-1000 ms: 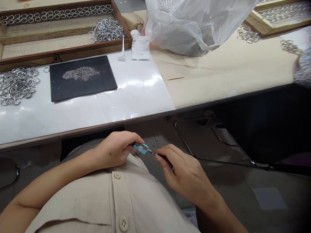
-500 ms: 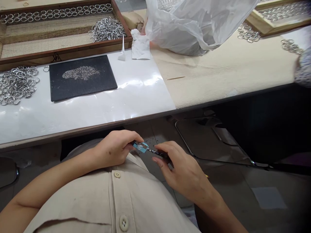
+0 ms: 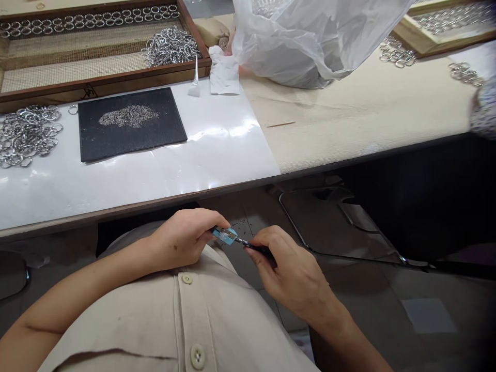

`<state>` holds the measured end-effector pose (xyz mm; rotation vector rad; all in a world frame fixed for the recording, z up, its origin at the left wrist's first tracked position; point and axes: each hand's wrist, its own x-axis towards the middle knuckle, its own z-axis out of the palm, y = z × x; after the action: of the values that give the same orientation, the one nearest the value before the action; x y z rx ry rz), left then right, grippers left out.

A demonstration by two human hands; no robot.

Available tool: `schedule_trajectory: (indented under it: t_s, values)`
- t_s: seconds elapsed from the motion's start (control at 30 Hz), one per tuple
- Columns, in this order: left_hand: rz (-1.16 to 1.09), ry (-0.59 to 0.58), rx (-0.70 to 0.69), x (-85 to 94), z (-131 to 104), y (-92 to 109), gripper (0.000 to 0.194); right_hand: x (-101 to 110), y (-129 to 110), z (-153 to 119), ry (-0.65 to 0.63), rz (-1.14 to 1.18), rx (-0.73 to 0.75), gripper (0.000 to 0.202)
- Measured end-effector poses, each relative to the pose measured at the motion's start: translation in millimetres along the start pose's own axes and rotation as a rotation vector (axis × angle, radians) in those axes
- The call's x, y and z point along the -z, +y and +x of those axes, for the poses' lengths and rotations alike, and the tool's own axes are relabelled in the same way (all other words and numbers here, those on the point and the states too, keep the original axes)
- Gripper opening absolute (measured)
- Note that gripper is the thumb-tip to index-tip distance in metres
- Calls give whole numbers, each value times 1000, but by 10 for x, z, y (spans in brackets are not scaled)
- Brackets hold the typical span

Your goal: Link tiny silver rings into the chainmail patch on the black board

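A small light-blue pencil sharpener [image 3: 226, 236] with a metal blade is pinched between the thumb and forefinger of my left hand [image 3: 189, 235]. The fingers of my right hand [image 3: 289, 263] are closed round a dark patterned pencil [image 3: 250, 244], whose far end sits in the sharpener. Both hands are in front of my lap, below the table's front edge. Dark specks, seemingly shavings, lie on the floor beneath the sharpener.
On the table [image 3: 225, 155] lies a black ribbed mat [image 3: 135, 144] with tiny metallic bits. Metal rings [image 3: 31, 134] are heaped to its left. Behind stand a mesh-bottomed wooden tray [image 3: 89, 85] and a plastic bag [image 3: 302, 46]. A toothpick-like stick [image 3: 281, 124] lies on the cloth.
My right hand's thumb and forefinger have closed together on the pencil and shifted slightly round it. My left hand and the sharpener have barely moved.
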<state>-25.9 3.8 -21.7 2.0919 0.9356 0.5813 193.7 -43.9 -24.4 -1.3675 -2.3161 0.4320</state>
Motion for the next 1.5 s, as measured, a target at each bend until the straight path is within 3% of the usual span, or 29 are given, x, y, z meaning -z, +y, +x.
schedule_trajectory:
  t_s: [0.73, 1.1, 1.5]
  values:
    - [8, 33, -9, 0, -19, -12, 28, 18, 23, -14, -77, 2, 27, 18]
    - [-25, 60, 130, 120, -52, -24, 31, 43, 51, -42, -38, -3, 11, 17]
    - [-99, 35, 192, 99, -46, 4, 27, 54, 31, -19, -31, -36, 32, 17]
